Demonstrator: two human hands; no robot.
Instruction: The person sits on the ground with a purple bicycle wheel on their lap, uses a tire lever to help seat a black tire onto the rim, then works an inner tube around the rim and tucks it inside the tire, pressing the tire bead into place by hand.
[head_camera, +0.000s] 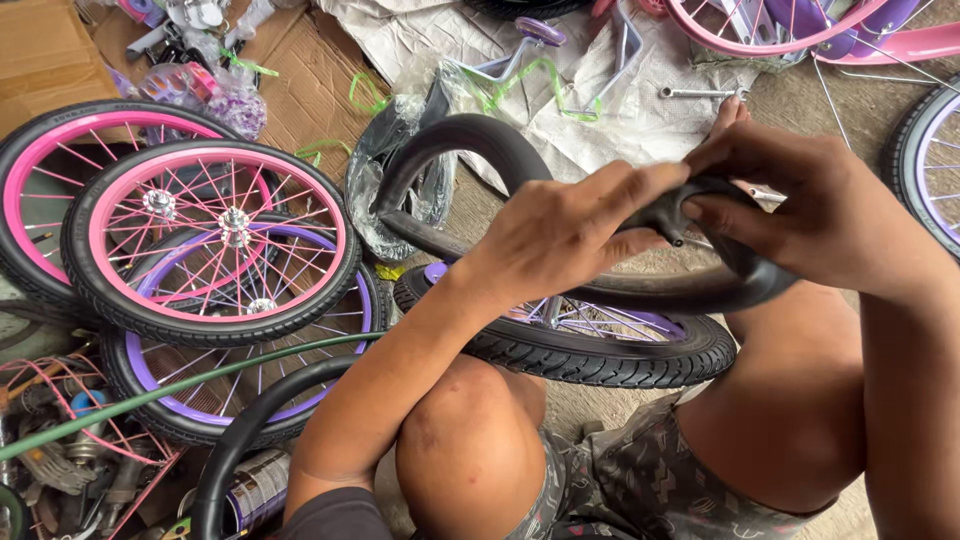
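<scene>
A black rubber inner tube (455, 140) loops in the air in front of me. My left hand (560, 225) pinches it near its small valve (676, 238), fingers wrapped over the top. My right hand (800, 205) grips the same tube just to the right of the valve. Under the tube a small wheel with a purple rim and black tyre (600, 350) lies flat on the ground between my knees.
Pink-rimmed wheels (215, 240) are stacked on a purple-rimmed one (180, 400) at the left. Cardboard (300, 80), plastic bags and a training-wheel bracket (540, 50) lie at the back, a pink bicycle frame (800, 35) at top right, a green hose (190, 385) at lower left.
</scene>
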